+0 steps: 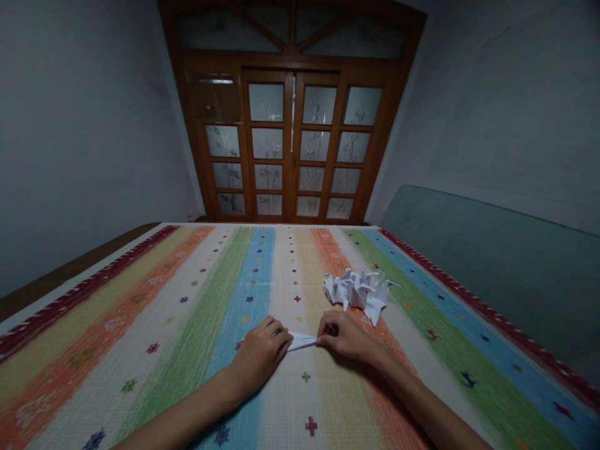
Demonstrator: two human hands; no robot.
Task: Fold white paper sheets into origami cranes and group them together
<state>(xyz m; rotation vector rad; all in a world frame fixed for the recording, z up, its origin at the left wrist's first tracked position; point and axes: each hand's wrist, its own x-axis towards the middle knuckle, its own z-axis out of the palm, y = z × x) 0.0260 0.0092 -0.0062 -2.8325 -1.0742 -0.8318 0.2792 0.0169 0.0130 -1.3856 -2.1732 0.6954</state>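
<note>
A narrow piece of folded white paper lies between my two hands, low over the striped tablecloth. Its left part is covered by my left hand, whose fingers are closed on it. At the pointed right end, the thumb and forefinger of my right hand pinch the tip. Just beyond my right hand sits a cluster of several folded white paper cranes, with wings and points sticking up.
A striped, patterned tablecloth covers the table. Along the right side runs a pale green panel, perhaps a seat back. Wooden doors with glass panes stand past the far edge, between pale walls.
</note>
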